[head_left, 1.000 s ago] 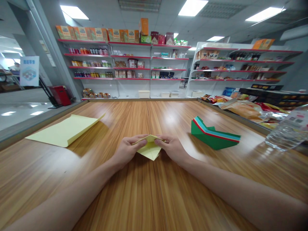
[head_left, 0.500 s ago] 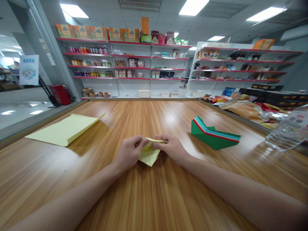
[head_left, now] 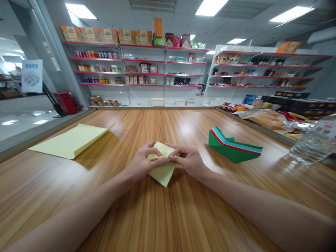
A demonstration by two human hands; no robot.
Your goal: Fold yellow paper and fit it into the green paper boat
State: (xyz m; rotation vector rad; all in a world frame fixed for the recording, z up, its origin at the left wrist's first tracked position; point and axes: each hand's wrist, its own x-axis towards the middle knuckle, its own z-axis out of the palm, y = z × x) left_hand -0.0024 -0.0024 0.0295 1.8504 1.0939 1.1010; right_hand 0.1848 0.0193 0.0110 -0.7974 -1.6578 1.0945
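Note:
Between my hands is a folded piece of yellow paper (head_left: 162, 173), its lower corner pointing toward me and a crease running down its middle. My left hand (head_left: 143, 160) pinches the paper's left side between thumb and fingers. From the other side my right hand (head_left: 189, 160) pinches it too, and the thumbs nearly meet at the centre. An upper flap stands up behind the fingertips. Part of the paper is hidden by my fingers. To the right rests a green folded paper piece (head_left: 231, 150) with red, white and blue layered edges.
A larger yellow sheet (head_left: 70, 140) with a curled edge lies on the wooden table (head_left: 126, 217) at left. A clear plastic bottle (head_left: 312, 143) stands at the right edge, near packaged snacks (head_left: 267, 119). Stocked shelves (head_left: 141, 73) line the back.
The upper flap of the yellow paper has come up and opened wider. My left thumb has moved right to the centre, close to my right thumb.

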